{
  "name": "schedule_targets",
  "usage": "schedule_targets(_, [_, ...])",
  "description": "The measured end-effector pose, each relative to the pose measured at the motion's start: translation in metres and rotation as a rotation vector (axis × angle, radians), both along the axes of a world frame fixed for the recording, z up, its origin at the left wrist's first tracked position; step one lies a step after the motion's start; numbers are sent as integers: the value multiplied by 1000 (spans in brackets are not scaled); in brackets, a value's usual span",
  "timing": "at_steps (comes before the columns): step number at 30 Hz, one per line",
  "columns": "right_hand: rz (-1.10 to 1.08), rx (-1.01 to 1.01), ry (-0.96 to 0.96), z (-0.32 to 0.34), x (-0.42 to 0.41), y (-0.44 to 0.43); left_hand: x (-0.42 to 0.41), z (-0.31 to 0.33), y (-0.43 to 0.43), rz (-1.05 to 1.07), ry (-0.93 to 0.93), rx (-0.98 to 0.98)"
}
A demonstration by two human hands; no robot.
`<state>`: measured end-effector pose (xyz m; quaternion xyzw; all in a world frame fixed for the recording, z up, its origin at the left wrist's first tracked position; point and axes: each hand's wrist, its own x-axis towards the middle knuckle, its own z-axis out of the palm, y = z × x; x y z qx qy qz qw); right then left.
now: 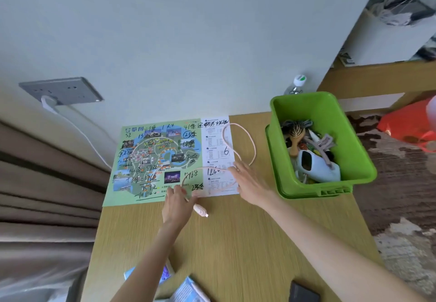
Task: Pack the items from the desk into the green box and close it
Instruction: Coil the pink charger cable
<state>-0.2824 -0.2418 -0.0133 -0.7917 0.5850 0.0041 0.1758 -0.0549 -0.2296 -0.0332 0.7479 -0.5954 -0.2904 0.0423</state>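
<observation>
1. A grey socket plate [61, 90] sits on the pale wall [188, 30] at left, with a white plug [48, 103] pushed into it.
2. A white cable [82, 131] runs from the plug down along the wall.
3. Beige pleated curtains [42, 183] fill the left edge.
4. A clear bottle [297, 84] with a white-and-green cap stands against the wall.
5. At right, a red plastic bag [408, 124] lies on brown-and-cream patterned carpet [401, 207], below a wooden ledge [377, 77].
</observation>
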Motion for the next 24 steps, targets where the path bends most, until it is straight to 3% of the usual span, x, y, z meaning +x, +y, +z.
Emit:
schedule_targets(6, [69,3,-87,-22,31,-7,2,-10,-8,194,86,-15])
schedule_targets(12, [110,83,-19,-19,50,-2,13,-4,-14,244,166,51])
schedule_targets(17, [9,266,-288,2,44,26,30,2,-12,188,388,-38])
schedule_targets(24, [-186,425,-424,24,43,85,64,16,38,13,337,-109])
